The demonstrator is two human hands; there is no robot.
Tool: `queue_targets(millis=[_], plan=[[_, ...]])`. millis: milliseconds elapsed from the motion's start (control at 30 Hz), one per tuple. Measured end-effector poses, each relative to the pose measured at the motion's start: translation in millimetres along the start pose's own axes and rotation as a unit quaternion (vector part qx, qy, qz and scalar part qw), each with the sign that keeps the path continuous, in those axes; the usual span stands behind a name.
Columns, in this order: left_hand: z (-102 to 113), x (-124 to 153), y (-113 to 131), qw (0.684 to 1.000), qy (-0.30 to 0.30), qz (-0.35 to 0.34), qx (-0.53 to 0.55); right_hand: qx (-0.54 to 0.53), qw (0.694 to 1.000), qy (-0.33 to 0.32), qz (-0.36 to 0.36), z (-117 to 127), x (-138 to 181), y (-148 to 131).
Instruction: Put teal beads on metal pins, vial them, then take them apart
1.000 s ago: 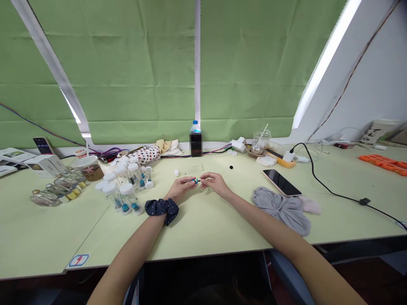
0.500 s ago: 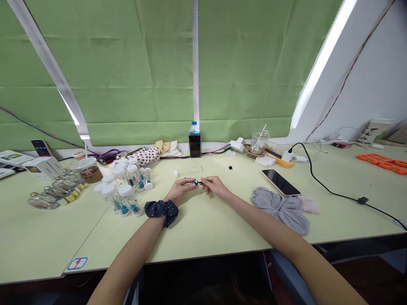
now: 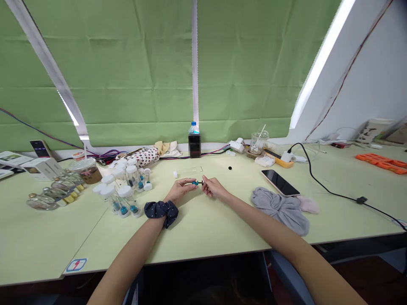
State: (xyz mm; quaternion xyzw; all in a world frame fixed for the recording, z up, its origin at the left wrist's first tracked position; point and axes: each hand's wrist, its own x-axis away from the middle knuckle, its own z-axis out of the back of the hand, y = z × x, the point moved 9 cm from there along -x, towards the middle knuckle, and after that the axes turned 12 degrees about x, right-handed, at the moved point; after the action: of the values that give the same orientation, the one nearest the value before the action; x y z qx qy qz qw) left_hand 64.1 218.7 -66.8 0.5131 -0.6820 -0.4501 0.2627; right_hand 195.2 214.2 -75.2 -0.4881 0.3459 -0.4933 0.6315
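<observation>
Between my hands is a small blue part with a thin black rod (image 3: 198, 183), lying roughly level above the table. The fingers of my left hand (image 3: 178, 190) pinch its blue end. At its other side, my right hand (image 3: 215, 188) is closed at the black end of the rod, thumb and finger together. Just beyond them lie a small white cap (image 3: 175, 174), a faint clear piece (image 3: 193, 170) and a small black disc (image 3: 229, 168). Left of my left hand stand several clear vials with white lids (image 3: 126, 192) and blue pieces inside.
Glass bottles (image 3: 57, 190) and a lidded drink cup (image 3: 90, 171) are at the left. A dark bottle (image 3: 194, 144) stands at the back. On the right are a phone (image 3: 280, 183), a grey cloth (image 3: 280, 207), a black cable (image 3: 337, 195) and an orange tray (image 3: 381, 162).
My right fingers have shifted slightly right, and more of the black rod shows between the hands. My left hand stays in nearly the same place.
</observation>
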Motion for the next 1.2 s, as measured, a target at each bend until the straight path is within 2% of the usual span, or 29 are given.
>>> queue_targets(millis=[233, 433, 567, 867, 1067, 1200], plan=[[6.1, -2.5, -0.1, 0.999, 0.012, -0.005, 0.032, -0.004, 0.996, -0.057, 0.064, -7.3, 5.1, -13.0], [5.3, -3.0, -0.9, 0.999, 0.009, -0.004, 0.036, 0.026, 0.998, -0.032, 0.039, -4.4, 3.1, -6.1], [4.7, -2.2, -0.7, 0.999, 0.01, -0.002, 0.042, 0.015, 0.998, -0.002, 0.056, -0.4, 1.6, -7.7], [7.0, -5.4, -3.3, 0.999, 0.006, -0.017, 0.039, 0.001, 0.999, -0.029, 0.043, -6.3, 0.0, -4.7], [15.4, -6.6, -0.7, 0.999, 0.032, -0.027, 0.034, 0.013, 0.992, -0.063, 0.105, -11.7, 8.9, -20.4], [17.4, -6.3, -1.0, 0.998, 0.038, -0.026, 0.034, -0.013, 0.988, -0.061, 0.141, -10.0, 12.4, -29.3]])
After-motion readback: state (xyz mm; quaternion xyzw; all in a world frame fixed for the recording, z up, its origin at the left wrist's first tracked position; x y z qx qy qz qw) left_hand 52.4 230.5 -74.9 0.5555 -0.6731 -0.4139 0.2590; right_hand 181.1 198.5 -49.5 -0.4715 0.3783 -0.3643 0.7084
